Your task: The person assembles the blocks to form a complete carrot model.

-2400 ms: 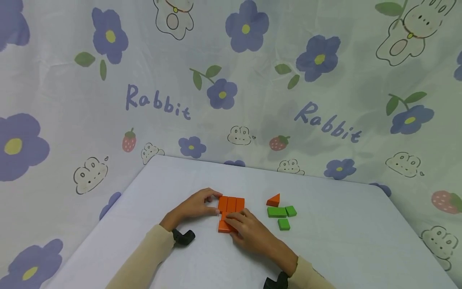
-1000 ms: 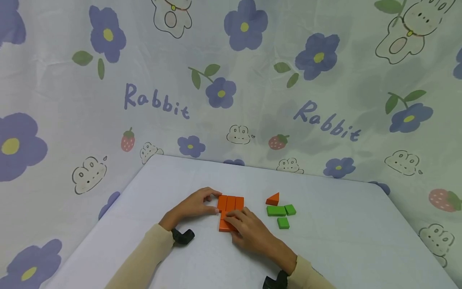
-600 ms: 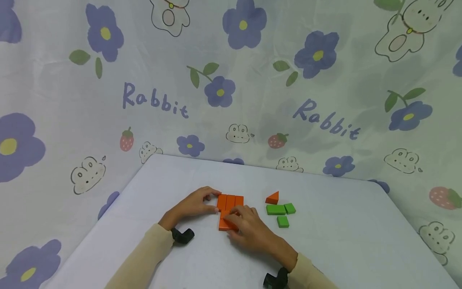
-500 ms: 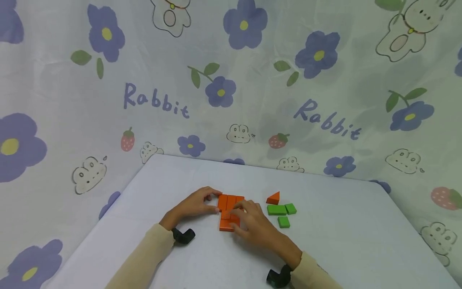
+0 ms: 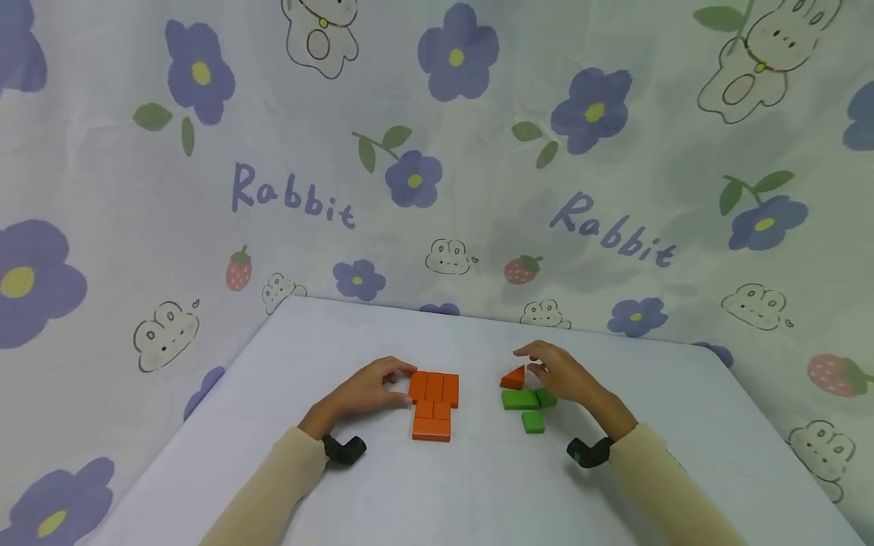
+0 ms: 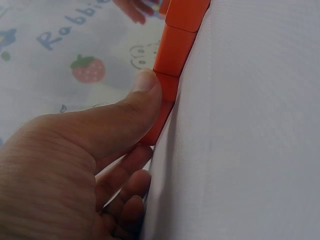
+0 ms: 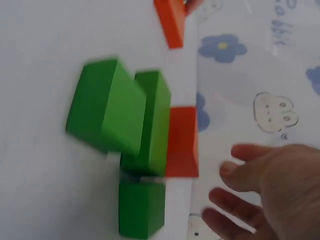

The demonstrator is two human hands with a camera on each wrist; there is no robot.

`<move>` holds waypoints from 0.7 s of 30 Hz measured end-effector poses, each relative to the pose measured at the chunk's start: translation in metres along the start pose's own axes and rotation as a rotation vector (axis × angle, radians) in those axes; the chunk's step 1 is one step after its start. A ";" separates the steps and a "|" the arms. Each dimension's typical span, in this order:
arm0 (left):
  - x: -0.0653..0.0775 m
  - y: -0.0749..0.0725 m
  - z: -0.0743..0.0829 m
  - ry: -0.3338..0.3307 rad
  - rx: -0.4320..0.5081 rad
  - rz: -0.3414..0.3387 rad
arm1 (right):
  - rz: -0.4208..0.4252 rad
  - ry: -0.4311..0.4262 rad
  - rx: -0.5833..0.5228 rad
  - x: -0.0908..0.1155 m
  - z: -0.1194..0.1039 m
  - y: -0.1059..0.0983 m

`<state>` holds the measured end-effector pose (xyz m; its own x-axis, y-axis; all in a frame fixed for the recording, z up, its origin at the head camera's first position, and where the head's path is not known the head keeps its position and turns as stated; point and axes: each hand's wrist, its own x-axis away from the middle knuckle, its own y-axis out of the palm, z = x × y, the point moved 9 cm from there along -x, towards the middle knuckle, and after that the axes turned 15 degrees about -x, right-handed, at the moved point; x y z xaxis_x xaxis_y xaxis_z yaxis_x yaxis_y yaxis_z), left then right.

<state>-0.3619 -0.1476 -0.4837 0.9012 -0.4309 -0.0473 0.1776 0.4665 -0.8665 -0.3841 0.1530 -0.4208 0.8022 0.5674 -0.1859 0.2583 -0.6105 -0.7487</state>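
On the table's (image 5: 382, 485) far side, in the head view, the orange wedge (image 5: 514, 378) lies just left of the right hand (image 5: 561, 373), its slope rising toward that hand, which is much nearer than the left hand (image 5: 372, 387); green blocks (image 5: 519, 400) sit nearer the person. In the left wrist view, the left thumb and forefinger grip the end of the orange blocks (image 6: 175, 52). In the right wrist view, the right fingers are loosely bent, holding nothing, a gap between them and the wedge.
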 end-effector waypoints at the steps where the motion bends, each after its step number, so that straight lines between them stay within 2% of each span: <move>1: 0.000 0.000 0.000 0.004 0.001 0.003 | -0.044 0.013 -0.003 -0.001 0.005 0.002; 3: 0.001 0.000 0.000 0.013 -0.006 0.007 | -0.122 0.018 0.000 -0.002 0.011 0.007; 6: 0.000 0.000 0.001 0.025 -0.011 0.008 | -0.165 0.039 0.018 -0.002 0.016 0.010; 15: -0.001 -0.001 0.003 0.004 -0.007 0.005 | -0.166 0.098 -0.029 -0.011 0.030 0.005; 21: 0.000 0.001 0.000 0.014 -0.007 0.008 | -0.094 0.031 -0.049 -0.012 0.021 0.000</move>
<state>-0.3617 -0.1471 -0.4847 0.8967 -0.4384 -0.0610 0.1677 0.4641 -0.8697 -0.4054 0.1582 -0.4320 0.7896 0.6061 -0.0960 0.3586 -0.5826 -0.7294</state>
